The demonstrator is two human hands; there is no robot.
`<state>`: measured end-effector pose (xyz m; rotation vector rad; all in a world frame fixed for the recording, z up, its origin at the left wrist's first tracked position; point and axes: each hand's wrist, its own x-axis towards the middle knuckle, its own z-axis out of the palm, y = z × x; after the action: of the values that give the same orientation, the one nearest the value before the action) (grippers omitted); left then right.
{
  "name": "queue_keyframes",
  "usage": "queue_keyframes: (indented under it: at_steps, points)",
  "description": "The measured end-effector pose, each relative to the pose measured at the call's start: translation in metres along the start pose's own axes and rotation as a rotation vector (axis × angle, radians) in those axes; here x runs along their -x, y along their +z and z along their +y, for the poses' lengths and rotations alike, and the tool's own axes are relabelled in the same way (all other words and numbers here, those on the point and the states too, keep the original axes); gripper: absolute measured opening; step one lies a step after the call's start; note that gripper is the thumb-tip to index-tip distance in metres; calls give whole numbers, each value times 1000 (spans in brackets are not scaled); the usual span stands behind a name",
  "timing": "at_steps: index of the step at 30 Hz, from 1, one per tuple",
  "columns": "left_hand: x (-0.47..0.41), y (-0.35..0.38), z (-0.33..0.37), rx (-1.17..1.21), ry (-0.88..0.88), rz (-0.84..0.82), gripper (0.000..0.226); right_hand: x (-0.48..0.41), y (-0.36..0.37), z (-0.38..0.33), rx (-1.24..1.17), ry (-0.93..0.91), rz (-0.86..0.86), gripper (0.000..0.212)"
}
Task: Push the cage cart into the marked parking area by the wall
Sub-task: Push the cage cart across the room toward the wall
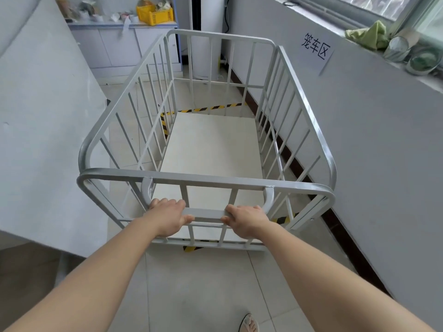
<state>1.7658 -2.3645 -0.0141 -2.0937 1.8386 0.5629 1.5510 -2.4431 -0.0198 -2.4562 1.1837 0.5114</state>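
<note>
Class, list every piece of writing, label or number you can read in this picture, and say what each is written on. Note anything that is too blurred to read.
"笼车区": black characters on a white paper sign stuck to the wall below the window sill.
Nothing else is readable: the yellow crate, the striped floor tape and the cage cart show no words or numbers.

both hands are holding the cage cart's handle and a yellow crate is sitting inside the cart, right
Not quite. The left hand and right hand do hold the handle of the cage cart, but the yellow crate is not inside it. It sits on the cabinet at the far end of the room, and the cart's deck is bare. The head view shows this.
</note>
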Motion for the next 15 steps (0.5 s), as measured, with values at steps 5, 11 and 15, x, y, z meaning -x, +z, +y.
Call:
queue_keyframes:
  at_steps: [5, 11, 15]
  points:
    - [-30, -16, 26, -4, -20, -1, 51, -17, -18, 39, 15, -31, 2, 43]
    - [-63, -34, 64, 26, -50, 7, 50, -35, -36, 93, 27, -61, -3, 41]
    - [-84, -46, 87, 55, -55, 13, 52, -45, -47, 125, 46, -68, 0, 39]
